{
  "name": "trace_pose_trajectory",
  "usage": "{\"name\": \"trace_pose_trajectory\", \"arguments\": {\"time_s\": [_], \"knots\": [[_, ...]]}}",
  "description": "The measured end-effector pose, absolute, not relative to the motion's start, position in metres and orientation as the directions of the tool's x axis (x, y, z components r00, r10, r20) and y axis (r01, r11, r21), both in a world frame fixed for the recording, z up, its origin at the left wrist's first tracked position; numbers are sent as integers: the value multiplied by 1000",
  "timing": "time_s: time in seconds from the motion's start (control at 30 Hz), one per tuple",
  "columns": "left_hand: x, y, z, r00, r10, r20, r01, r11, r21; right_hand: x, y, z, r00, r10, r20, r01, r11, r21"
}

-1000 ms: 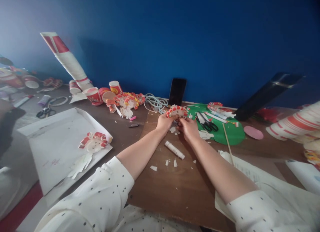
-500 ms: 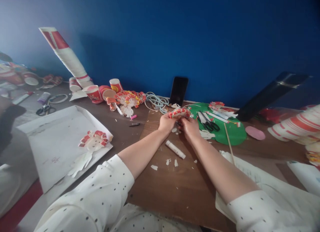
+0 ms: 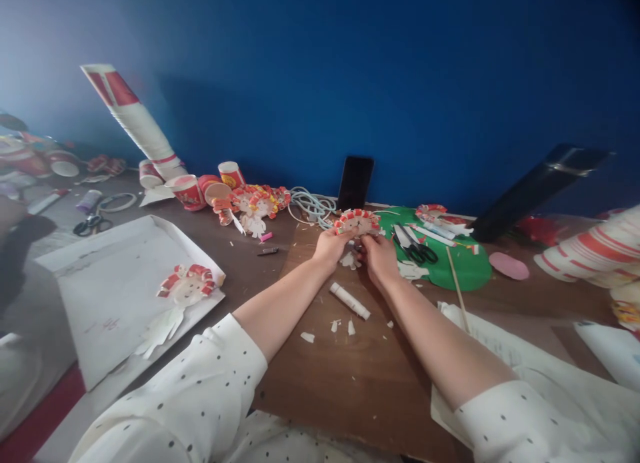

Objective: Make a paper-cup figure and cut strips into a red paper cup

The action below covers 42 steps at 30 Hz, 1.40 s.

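A paper lion face point(image 3: 358, 220) with a red-and-white curled mane is held up over the brown board point(image 3: 350, 390). My left hand point(image 3: 330, 246) pinches its left lower edge, thumb across the front. At its lower right, my right hand point(image 3: 379, 256) is closed with the fingers bent in; it touches the face, and whether something small sits in its fingertips is hidden. Just below the hands are a white paper cutout point(image 3: 350, 260) and a white glue stick point(image 3: 350, 300) lying on its side. White paper scraps point(image 3: 336, 326) are scattered nearer me.
Black-handled scissors point(image 3: 420, 250) lie on green paper point(image 3: 463, 266) to the right. A phone point(image 3: 355, 183) leans against the blue wall, beside a coiled cable point(image 3: 311, 204). Another lion face point(image 3: 188, 286) rests on a white envelope point(image 3: 100, 296). Several finished paper figures point(image 3: 257, 206) and paper cups point(image 3: 186, 191) stand back left.
The lion face has been tilted up, so more of its front now shows. Both hands stay in nearly the same place, and the view has shifted slightly.
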<state>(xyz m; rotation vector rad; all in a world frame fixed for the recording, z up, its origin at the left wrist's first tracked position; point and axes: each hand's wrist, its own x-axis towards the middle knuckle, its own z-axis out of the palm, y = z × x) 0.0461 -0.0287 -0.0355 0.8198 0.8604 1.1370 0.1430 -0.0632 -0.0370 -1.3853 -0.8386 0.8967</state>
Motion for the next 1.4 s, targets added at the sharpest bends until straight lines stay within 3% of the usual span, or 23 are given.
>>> {"name": "trace_pose_trajectory", "arguments": {"time_s": [0.3,1.07,1.4], "knots": [[37,-26,-20,271,907,-322,-500,418,758,147,-61,-51,475,880,9,-32,28,-999],[31,-20,-24,406,867,-290,-510,478,715,146,-65,-46,480,877,25,-20,39,-999],[38,-24,-27,444,864,-235,-458,445,770,143,-66,-33,538,843,-18,-128,60,-990]]}}
